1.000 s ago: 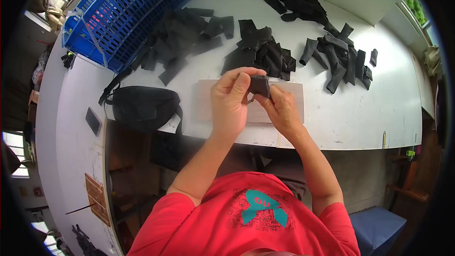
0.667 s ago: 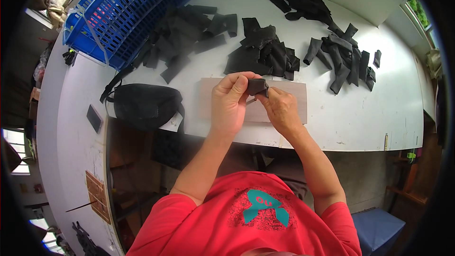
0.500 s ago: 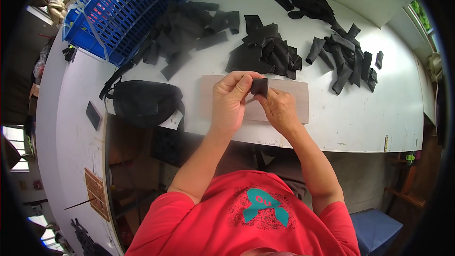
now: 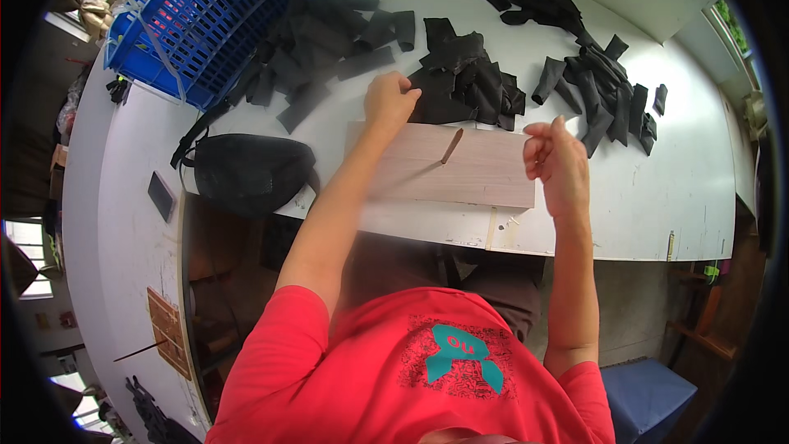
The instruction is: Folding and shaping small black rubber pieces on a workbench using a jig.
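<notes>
Black fabric pieces, middle pile (image 4: pixel 468 82), sit at upper centre of frame, just right of my left hand (image 4: pixel 390 100). Left hand is loosely curled at the pile's left edge, touching or nearly so; can't tell if it grips a piece. Right hand (image 4: pixel 559 160) hangs right of centre, fingers half-open, holding nothing. Left is the nearer one. Thin stick (image 4: pixel 451 146) lies on the wooden board (image 4: pixel 485 177), long axis tilted up-right.
</notes>
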The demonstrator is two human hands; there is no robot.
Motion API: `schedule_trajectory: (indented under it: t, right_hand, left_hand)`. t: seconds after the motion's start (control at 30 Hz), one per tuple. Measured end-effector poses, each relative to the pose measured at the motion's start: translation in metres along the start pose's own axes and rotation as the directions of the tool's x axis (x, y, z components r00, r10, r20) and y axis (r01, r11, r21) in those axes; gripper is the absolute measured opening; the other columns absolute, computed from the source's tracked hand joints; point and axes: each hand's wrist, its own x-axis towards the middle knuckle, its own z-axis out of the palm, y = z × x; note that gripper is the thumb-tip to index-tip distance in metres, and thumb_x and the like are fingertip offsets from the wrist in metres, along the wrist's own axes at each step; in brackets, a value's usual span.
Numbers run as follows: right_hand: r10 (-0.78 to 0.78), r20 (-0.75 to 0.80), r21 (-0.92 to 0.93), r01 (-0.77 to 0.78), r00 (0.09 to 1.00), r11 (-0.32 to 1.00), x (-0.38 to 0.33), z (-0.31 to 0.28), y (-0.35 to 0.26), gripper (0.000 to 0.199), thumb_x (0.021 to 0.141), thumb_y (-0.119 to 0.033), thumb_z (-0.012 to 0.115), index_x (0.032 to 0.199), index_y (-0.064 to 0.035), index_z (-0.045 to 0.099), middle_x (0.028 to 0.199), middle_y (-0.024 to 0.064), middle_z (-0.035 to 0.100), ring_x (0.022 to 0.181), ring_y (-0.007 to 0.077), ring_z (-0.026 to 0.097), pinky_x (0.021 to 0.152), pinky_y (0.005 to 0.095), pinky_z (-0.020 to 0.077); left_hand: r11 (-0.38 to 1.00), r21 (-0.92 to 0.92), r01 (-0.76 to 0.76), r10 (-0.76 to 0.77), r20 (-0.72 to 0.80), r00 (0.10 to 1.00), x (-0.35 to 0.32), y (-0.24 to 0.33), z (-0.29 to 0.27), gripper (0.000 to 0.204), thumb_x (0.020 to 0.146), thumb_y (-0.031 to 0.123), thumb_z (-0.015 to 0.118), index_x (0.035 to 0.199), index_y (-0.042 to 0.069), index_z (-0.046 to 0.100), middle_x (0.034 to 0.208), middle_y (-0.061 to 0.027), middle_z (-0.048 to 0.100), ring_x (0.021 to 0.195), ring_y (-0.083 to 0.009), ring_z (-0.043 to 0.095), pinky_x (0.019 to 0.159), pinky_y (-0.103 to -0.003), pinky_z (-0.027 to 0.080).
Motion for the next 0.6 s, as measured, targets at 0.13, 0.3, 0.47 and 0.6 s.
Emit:
schedule_trajectory:
  t: [0.13,0.3,0.47,0.6]
  right_hand:
    - [0.079,0.136,-0.084,-0.068,0.988,0.994,-0.039,0.021,0.035,0.04,0.09,-0.033,0.038,0.08,0.0024,0.055,0.06,0.0033,0.052,0.051,0.0081,0.047,0.045,0.0204,0.0383]
    - [-0.407,0.276,-0.479,0.491,0.871,0.727,-0.07,0.048,0.032,0.012,0.077,-0.012,0.059,0.079,-0.0007,0.057,0.064,0.0076,0.053,0.054,0.0179,0.05,0.049,0.0273,0.0405]
    - [-0.777,0.462,-0.49,0.853,0.429,0.18,-0.075,0.079,-0.033,0.02,0.064,-0.006,0.068,0.08,-0.003,0.057,0.072,0.0091,0.055,0.063,0.0237,0.053,0.057,0.0293,0.0436]
    - [-0.525,0.432,-0.291,0.664,0.733,0.688,-0.06,0.082,-0.029,0.027,0.061,-0.009,0.072,0.083,-0.003,0.057,0.081,0.009,0.057,0.074,0.0217,0.056,0.069,0.0284,0.0442]
  left_hand:
    - [0.986,0.093,-0.141,0.16,-0.242,0.957,-0.008,-0.003,-0.007,0.009,0.066,0.009,0.062,0.071,0.002,0.057,0.075,-0.0123,0.058,0.078,-0.0297,0.053,0.07,-0.036,0.042]
    - [0.902,-0.259,-0.345,0.279,-0.262,0.924,-0.039,0.023,-0.059,0.005,0.072,0.003,0.059,0.076,0.0,0.056,0.074,-0.0058,0.06,0.066,-0.0099,0.052,0.064,-0.022,0.041]
    - [0.83,-0.485,-0.275,0.352,0.073,0.933,-0.111,0.048,-0.136,0.009,0.072,-0.004,0.058,0.078,-0.001,0.052,0.081,-0.0091,0.058,0.076,-0.0086,0.052,0.069,-0.022,0.041]
    - [0.76,-0.589,-0.275,0.462,0.193,0.866,-0.134,0.059,-0.146,0.009,0.072,-0.004,0.059,0.077,-0.001,0.052,0.078,-0.0083,0.058,0.076,-0.0084,0.053,0.068,-0.02,0.042]
